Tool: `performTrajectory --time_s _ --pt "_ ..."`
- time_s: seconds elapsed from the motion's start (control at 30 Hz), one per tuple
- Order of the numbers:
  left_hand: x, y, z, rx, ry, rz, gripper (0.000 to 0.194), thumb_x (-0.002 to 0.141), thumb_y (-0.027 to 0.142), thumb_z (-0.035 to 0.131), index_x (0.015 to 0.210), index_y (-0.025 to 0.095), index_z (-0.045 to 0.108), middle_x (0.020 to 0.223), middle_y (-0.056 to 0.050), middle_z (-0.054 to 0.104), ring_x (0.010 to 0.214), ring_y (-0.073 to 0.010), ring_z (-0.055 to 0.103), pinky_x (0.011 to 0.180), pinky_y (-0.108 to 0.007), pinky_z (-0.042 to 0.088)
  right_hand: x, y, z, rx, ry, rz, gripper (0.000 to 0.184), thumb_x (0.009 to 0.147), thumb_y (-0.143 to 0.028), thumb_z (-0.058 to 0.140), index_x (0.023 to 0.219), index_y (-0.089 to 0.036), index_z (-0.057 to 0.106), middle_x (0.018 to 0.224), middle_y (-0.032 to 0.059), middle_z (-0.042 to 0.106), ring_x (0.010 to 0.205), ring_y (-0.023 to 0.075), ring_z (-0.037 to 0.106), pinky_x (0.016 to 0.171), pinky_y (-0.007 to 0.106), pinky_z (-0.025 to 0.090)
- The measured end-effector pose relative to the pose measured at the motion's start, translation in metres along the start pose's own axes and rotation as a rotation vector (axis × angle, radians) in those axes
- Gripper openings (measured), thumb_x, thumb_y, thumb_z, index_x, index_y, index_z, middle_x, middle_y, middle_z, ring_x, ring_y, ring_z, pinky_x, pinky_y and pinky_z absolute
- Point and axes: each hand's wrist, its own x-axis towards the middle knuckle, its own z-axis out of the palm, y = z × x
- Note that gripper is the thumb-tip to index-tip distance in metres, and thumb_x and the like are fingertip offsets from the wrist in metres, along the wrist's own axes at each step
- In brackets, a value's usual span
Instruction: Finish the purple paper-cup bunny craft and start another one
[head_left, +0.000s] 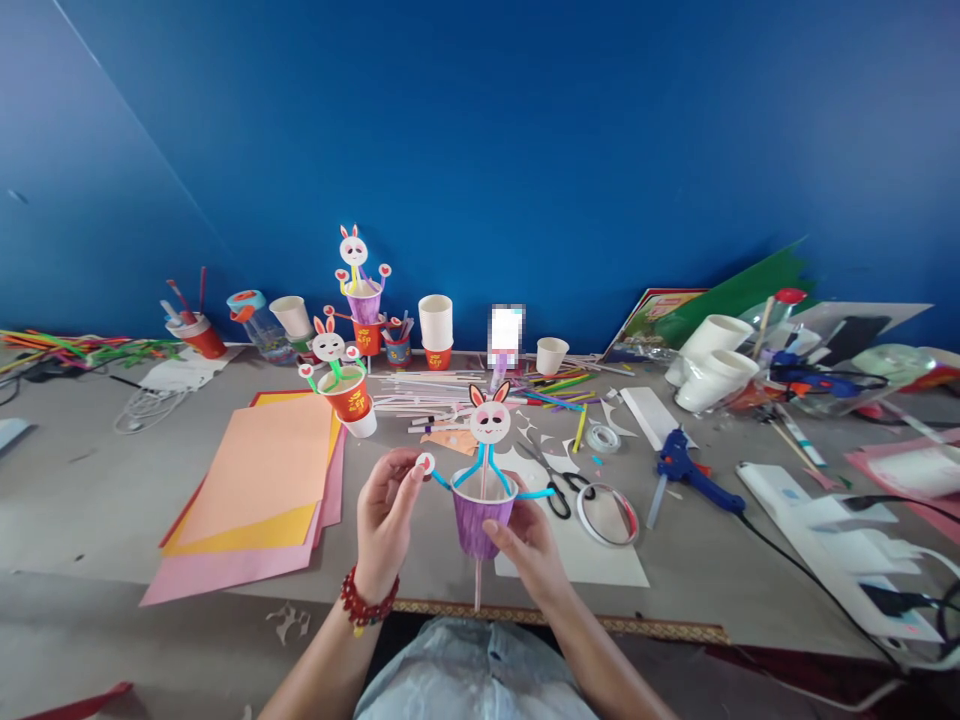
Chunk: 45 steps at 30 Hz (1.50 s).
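My right hand [525, 545] is closed round the right side of a purple paper cup [474, 530], holding it upright above the table's front edge. A white bunny head [490, 423] stands over the cup on blue straw pieces, and a pale straw sticks out below. At the cup's left, my left hand [390, 505] pinches a small white disc with a red heart [425, 464], which sits at the end of a blue straw arm. The right blue arm [536, 493] has a bare end. Red beads circle my left wrist.
Coloured paper sheets [255, 470] lie at left, near a bunny in a red cup [345, 395]. Scissors [559, 480], a tape roll [607, 515], a blue glue gun [694, 470] and a power strip [832, 545] lie at right. Loose straws [420, 390] lie behind.
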Motion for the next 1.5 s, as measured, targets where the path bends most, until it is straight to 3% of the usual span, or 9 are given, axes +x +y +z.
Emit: performTrajectory --time_s 0.3,0.4,0.63,1.03,1.2,1.5 --pt "-0.002 0.001 -0.002 -0.033 -0.010 -0.027 0.016 0.091 0.032 0.064 0.099 0.019 0.067 0.094 -0.005 0.070 0.088 -0.0170 0.067 0.079 -0.026 0.055 0.000 -0.001 0.000 0.022 0.011 0.045 0.046 0.073 -0.058 0.078 0.104 -0.025 0.071 0.092 0.0067 0.069 0.076 0.0203 0.063 0.065 0.027 0.054" --pt "-0.002 0.001 -0.002 -0.045 -0.031 -0.042 0.019 0.091 0.033 0.065 0.104 0.020 0.065 0.098 -0.005 0.070 0.090 -0.0177 0.066 0.079 -0.027 0.055 0.000 0.000 -0.001 -0.001 0.007 0.029 0.049 0.073 -0.059 0.077 0.107 -0.024 0.071 0.099 0.0085 0.069 0.081 0.0219 0.064 0.069 0.029 0.055" --pt "-0.002 0.008 0.000 0.072 -0.037 -0.012 0.019 0.087 0.036 0.069 0.090 0.018 0.067 0.085 -0.004 0.069 0.076 -0.0161 0.064 0.069 -0.025 0.053 0.002 0.001 -0.002 -0.012 -0.021 -0.006 0.049 0.075 -0.054 0.077 0.114 -0.026 0.070 0.113 0.0103 0.068 0.095 0.0256 0.065 0.078 0.033 0.056" --pt "-0.001 -0.001 -0.005 -0.079 -0.082 -0.017 0.011 0.088 0.029 0.069 0.086 0.018 0.068 0.088 -0.006 0.072 0.085 -0.0187 0.067 0.076 -0.029 0.054 0.002 0.005 -0.004 0.039 0.012 0.038 0.041 0.072 -0.056 0.079 0.096 -0.024 0.070 0.098 0.0079 0.072 0.085 0.0235 0.066 0.072 0.031 0.055" --pt "-0.001 -0.002 -0.004 -0.061 -0.076 -0.041 0.017 0.086 0.034 0.070 0.093 0.018 0.067 0.094 -0.008 0.074 0.093 -0.0233 0.070 0.080 -0.033 0.057 0.004 0.004 -0.004 0.055 -0.016 0.039 0.039 0.072 -0.058 0.078 0.090 -0.024 0.069 0.094 0.0067 0.071 0.083 0.0235 0.066 0.072 0.032 0.056" --pt "0.001 0.005 -0.007 -0.042 -0.091 0.013 0.019 0.089 0.028 0.067 0.106 0.021 0.068 0.101 -0.007 0.070 0.097 -0.0212 0.068 0.084 -0.031 0.055 0.004 0.002 -0.002 0.124 -0.009 0.058 0.037 0.070 -0.053 0.082 0.090 -0.024 0.070 0.095 0.0068 0.070 0.082 0.0222 0.065 0.070 0.030 0.056"
